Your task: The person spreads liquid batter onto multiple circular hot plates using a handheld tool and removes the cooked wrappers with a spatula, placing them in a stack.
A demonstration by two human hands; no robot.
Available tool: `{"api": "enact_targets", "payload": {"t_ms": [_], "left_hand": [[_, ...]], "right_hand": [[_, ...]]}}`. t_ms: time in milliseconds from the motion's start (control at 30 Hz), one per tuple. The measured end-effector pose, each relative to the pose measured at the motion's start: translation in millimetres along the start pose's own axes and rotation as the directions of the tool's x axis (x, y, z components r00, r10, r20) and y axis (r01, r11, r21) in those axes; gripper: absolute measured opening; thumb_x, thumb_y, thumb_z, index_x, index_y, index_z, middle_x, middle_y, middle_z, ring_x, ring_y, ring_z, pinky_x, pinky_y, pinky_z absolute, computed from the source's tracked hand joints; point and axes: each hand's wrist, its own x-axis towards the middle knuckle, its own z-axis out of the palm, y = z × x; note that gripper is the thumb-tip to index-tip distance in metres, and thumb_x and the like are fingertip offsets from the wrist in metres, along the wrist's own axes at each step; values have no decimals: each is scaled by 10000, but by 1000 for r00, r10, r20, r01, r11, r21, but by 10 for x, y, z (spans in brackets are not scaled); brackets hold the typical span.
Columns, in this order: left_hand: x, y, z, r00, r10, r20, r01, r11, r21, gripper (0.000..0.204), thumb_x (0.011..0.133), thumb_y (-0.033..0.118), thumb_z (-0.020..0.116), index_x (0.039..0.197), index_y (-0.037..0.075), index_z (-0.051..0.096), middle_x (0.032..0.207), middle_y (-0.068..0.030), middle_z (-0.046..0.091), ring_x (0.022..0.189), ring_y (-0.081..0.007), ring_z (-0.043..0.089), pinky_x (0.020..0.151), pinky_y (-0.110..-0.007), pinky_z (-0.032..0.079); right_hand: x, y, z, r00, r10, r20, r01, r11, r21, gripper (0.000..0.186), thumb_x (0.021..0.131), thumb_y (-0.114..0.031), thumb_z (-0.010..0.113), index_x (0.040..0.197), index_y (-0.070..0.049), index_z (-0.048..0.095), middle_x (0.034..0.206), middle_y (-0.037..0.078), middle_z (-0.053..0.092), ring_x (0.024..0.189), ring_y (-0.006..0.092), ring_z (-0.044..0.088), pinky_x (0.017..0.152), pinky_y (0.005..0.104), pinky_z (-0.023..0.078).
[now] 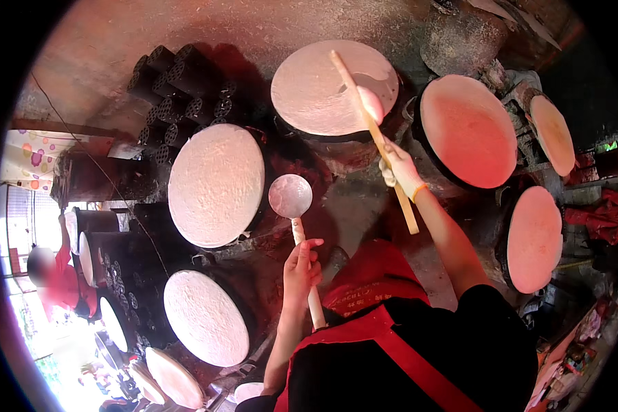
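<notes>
In the head view, the far griddle (pixel 389 86) served as the landmark, most of its top covered by pale batter (pixel 309 89), with a darker patch toward its right side. The right hand (pixel 402 170) was below and right of it, its grip closed around a long wooden stick (pixel 384 147). The stick's upper part lay across the griddle in the view, a smooth pale oval piece (pixel 371 104) beside it over the darker patch. The left hand (pixel 301 268) was well below the griddle, its grip wrapped around the handle of a ladle (pixel 290 196) (the index finger stuck out sideways). The ladle's round bowl faced up, between hand and griddle.

Left of the griddle, perforated black cylinders (pixel 185 96) were stacked; a pale round sheet (pixel 216 185) lay below left, and a reddish one (pixel 468 130) just right. Far below left, a person in red (pixel 65 281) stood.
</notes>
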Motion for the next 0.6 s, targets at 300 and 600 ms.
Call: {"api": "enact_targets", "payload": {"t_ms": [300,600], "left_hand": [[304,-47,671,1000,-25,-6,25,1000,-11,332,997,320,437,1148,51,559,727,64,401,506,1,298,417,-148,234],[451,-106,1177,998,-18,-68,16,999,-38,354,1001,353,409,1198,90,540,747,49,425,504,-4,312,410,-153,244]], "right_hand": [[142,-185,-333,965,104,241,-33,959,-283,400,990,-253,406,1388,-274,427,612,0,479,370,70,360,319,235,293],[986,-963,-89,860,-510,-31,238,454,-859,406,910,-349,418,1241,-151,545,1076,213,607,992,389,586,828,469,466]]}}
